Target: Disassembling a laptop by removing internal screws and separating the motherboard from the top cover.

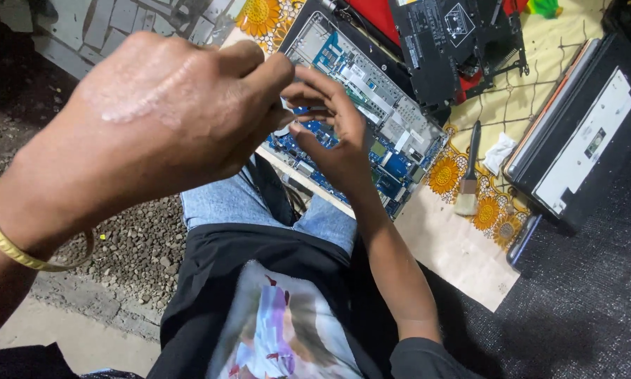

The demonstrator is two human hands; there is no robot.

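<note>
My left hand (168, 119), with a gold bangle on the wrist, is raised close to the camera, its fingertips pinched together. My right hand (336, 144) meets it from the right, fingers curled. Between the two sets of fingertips sits a small pale piece (286, 105), too small to identify. Both hands hover over an opened laptop (392, 133) with its blue circuit board exposed, which lies on my lap and a flowered cloth (484, 210).
A small brush (468, 175) and a white wad (498, 151) lie on the cloth right of the laptop. A black bottom cover (456, 42) rests at the top. Stacked closed laptops (582, 133) stand at the right. Gravel floor (140, 245) lies at the left.
</note>
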